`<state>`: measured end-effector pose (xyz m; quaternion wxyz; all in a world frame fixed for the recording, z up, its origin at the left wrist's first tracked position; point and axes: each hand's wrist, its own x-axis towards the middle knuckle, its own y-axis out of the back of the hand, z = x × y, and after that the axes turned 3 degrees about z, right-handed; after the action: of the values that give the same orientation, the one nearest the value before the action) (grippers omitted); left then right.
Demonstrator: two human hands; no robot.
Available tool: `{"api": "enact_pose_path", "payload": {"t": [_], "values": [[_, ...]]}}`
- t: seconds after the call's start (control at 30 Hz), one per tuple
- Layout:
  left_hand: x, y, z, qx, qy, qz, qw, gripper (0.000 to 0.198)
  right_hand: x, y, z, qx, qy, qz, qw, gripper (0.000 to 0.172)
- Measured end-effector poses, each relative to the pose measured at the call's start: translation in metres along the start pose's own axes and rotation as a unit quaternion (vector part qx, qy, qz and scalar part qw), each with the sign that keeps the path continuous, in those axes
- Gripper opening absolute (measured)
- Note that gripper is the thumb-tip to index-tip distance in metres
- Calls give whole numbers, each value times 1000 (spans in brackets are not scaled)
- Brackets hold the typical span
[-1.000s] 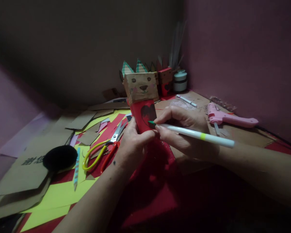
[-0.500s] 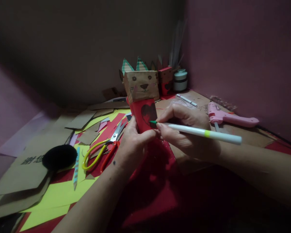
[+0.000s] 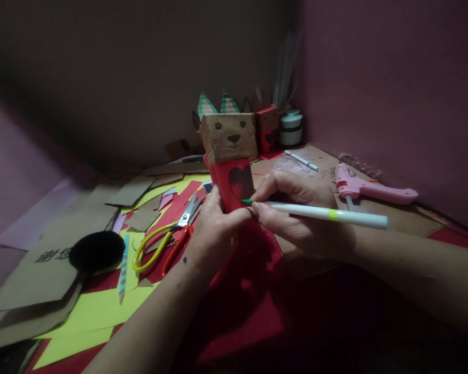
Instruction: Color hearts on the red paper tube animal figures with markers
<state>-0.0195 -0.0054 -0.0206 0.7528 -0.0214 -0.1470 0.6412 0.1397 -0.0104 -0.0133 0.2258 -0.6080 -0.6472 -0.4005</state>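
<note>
A cardboard animal figure stands upright in front of me, with a drawn face, green-edged ears and a red body bearing a dark heart. Round the lower part of that red body, my left hand is closed. My right hand pinches a white marker with a yellow-green band and a green tip. The tip meets the red surface at the bottom of the heart. Left of my left hand lie scissors with one yellow and one red handle, blades partly apart.
Paper and cardboard scraps cover the left side, with a pencil and a black round object. A pink glue gun lies at right. Behind stand another red figure and a lidded jar; a white pen lies nearby.
The marker tip has shifted slightly down along the lower edge of the heart, and the marker lies a little flatter. My left hand keeps its hold on the figure.
</note>
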Motion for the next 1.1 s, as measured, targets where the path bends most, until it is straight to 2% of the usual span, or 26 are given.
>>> {"api": "enact_pose_path", "payload": {"t": [0.1, 0.27, 0.47, 0.7, 0.83, 1.0, 1.1], "values": [[0, 0, 0, -3, -4, -1, 1000, 37, 0, 1, 0, -2, -9, 14, 1000, 16], [-1, -1, 1, -1, 8, 5, 1000, 38, 0, 2, -1, -15, 7, 0, 1000, 17], [0, 1, 0, 8, -4, -9, 1000, 38, -1, 0, 0, 2, -7, 27, 1000, 16], [0, -1, 1, -7, 5, 3, 1000, 37, -2, 0, 1, -11, 14, 8, 1000, 19], [-1, -3, 3, -6, 4, 3, 1000, 37, -2, -1, 1, 3, 8, 24, 1000, 19], [0, -2, 1, -19, 13, 1, 1000, 38, -2, 2, -1, 2, 2, -5, 1000, 18], [0, -2, 1, -9, 16, 2, 1000, 38, -1, 1, 1, 5, -4, 4, 1000, 17]]}}
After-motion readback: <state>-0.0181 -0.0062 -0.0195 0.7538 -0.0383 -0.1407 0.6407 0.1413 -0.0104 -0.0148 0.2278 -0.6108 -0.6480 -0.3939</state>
